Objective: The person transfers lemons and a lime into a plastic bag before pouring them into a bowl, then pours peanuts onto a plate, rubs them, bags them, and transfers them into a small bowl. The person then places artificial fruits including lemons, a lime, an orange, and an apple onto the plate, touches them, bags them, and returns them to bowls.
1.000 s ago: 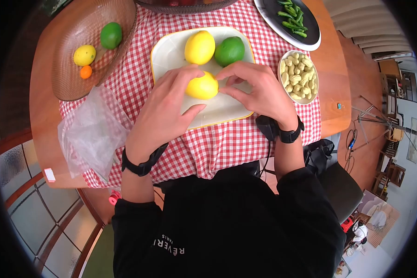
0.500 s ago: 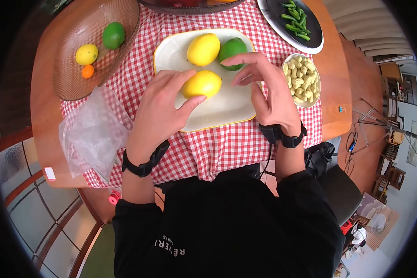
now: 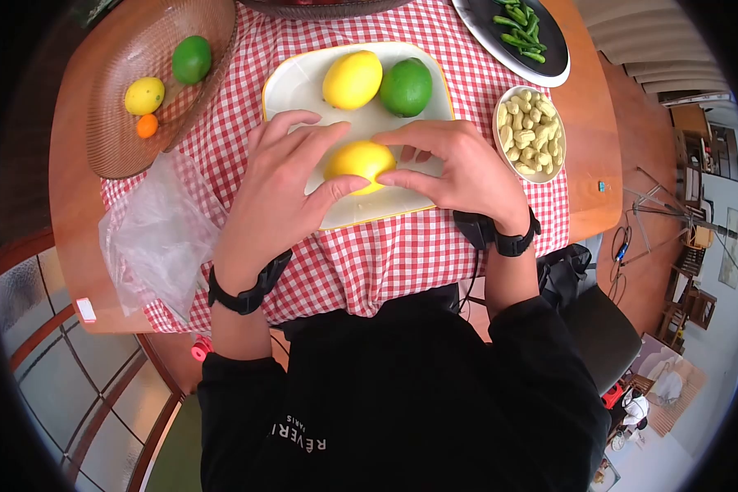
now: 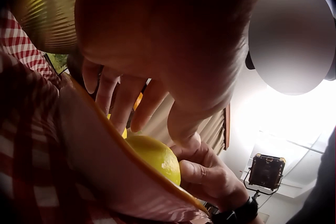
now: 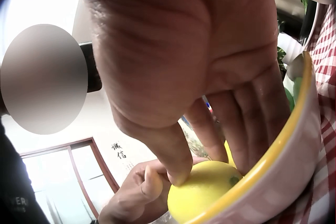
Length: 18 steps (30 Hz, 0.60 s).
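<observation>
A yellow lemon (image 3: 355, 162) lies near the front of the white, yellow-rimmed dish (image 3: 291, 88). From its right side, the right hand (image 3: 473, 174) pinches it between thumb and index finger. The left hand (image 3: 280, 182) is at its left, thumb touching the near side, fingers extended above the dish. Behind it in the dish sit another lemon (image 3: 353, 79) and a green fruit (image 3: 406, 87). Both thumbs meet by the lemon (image 4: 157, 160) in the left wrist view. The right wrist view shows the right thumb on the lemon (image 5: 202, 191).
At the left, a ribbed basket (image 3: 111, 98) holds a green, a yellow and an orange fruit, with a plastic bag (image 3: 160, 234) below it. A bowl of peanuts (image 3: 530, 135) and a dark plate (image 3: 500, 49) with green peppers stand at the right.
The right hand left the lemon, spread over the green fruit, and has come back to the lemon. The left thumb stays beside the lemon, its fingers now more spread.
</observation>
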Available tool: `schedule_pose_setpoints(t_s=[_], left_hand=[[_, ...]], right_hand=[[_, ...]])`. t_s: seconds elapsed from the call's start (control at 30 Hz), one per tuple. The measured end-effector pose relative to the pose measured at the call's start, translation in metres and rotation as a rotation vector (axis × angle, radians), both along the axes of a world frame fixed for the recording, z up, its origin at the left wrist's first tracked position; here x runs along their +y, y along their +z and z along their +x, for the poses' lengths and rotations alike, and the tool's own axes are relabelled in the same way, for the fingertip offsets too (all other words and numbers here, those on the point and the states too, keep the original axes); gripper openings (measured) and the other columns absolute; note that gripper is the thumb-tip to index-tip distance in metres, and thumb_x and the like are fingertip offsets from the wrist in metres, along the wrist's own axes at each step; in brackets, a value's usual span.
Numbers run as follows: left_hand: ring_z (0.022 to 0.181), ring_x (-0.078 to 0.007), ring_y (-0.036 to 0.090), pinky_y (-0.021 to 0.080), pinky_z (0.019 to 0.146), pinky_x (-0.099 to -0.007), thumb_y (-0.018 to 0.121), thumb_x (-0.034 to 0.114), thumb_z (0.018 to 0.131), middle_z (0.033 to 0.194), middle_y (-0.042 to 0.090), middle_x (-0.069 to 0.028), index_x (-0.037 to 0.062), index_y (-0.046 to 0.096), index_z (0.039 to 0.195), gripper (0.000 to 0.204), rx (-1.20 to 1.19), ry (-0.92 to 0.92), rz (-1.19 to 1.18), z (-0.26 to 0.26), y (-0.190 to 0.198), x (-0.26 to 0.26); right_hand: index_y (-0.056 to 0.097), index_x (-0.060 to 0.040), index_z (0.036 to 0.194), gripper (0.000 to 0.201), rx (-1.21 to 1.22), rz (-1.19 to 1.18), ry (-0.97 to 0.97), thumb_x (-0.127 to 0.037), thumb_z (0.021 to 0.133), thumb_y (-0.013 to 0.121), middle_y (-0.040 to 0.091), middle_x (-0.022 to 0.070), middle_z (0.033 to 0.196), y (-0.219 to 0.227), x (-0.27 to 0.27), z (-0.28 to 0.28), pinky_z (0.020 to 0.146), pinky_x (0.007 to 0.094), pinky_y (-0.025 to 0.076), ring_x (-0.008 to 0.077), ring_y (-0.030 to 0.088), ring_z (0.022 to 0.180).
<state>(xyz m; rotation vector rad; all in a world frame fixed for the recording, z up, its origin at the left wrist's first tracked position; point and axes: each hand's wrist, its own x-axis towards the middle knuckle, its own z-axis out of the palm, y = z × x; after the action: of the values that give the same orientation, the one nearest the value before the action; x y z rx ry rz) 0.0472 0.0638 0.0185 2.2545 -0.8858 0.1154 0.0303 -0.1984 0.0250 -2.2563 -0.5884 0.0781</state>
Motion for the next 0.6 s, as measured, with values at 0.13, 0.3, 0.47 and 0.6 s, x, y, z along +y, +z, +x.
schedule_pose_setpoints(t_s=[0.13, 0.3, 0.47, 0.6], left_hand=[[0.126, -0.0337, 0.061, 0.044, 0.108, -0.0486, 0.085, 0.025, 0.084, 0.121, 0.072, -0.0162, 0.004, 0.074, 0.125, 0.048, -0.002, -0.037, 0.067, 0.002, -0.001, 0.001], [0.121, -0.0339, 0.064, 0.05, 0.103, -0.0454, 0.088, 0.018, 0.08, 0.116, 0.072, -0.0156, 0.0023, 0.074, 0.122, 0.047, 0.084, -0.096, 0.0, -0.001, 0.003, -0.002], [0.119, -0.0349, 0.064, 0.051, 0.102, -0.0447, 0.089, 0.015, 0.078, 0.119, 0.07, -0.0165, 0.0025, 0.072, 0.126, 0.052, 0.088, -0.115, -0.085, -0.001, 0.003, -0.006], [0.121, -0.036, 0.063, 0.05, 0.104, -0.0454, 0.088, 0.012, 0.079, 0.125, 0.068, -0.0169, 0.0039, 0.069, 0.131, 0.056, 0.062, -0.021, -0.005, -0.003, -0.001, -0.003]], right_hand=[[0.076, -0.0024, 0.12, 0.044, 0.035, 0.1, 0.021, -0.027, 0.085, 0.087, 0.077, 0.0195, 0.096, 0.004, 0.003, 0.001, 0.075, 0.0411, 0.059, 0.0331, 0.075, 0.081], [0.076, -0.0015, 0.12, 0.044, 0.113, -0.042, 0.009, -0.025, 0.085, 0.087, 0.078, 0.0193, 0.101, 0.011, 0.003, -0.001, 0.078, 0.0412, 0.059, 0.0345, 0.076, 0.085], [0.074, -0.0033, 0.122, 0.046, 0.096, -0.024, 0.075, -0.022, 0.082, 0.088, 0.076, 0.0167, 0.103, 0.016, 0.005, 0.0, 0.08, 0.0423, 0.059, 0.0368, 0.074, 0.089], [0.071, -0.0057, 0.125, 0.049, 0.007, -0.07, 0.031, -0.018, 0.08, 0.088, 0.073, 0.0153, 0.108, 0.009, 0.007, 0.001, 0.081, 0.0435, 0.06, 0.0366, 0.073, 0.094]])
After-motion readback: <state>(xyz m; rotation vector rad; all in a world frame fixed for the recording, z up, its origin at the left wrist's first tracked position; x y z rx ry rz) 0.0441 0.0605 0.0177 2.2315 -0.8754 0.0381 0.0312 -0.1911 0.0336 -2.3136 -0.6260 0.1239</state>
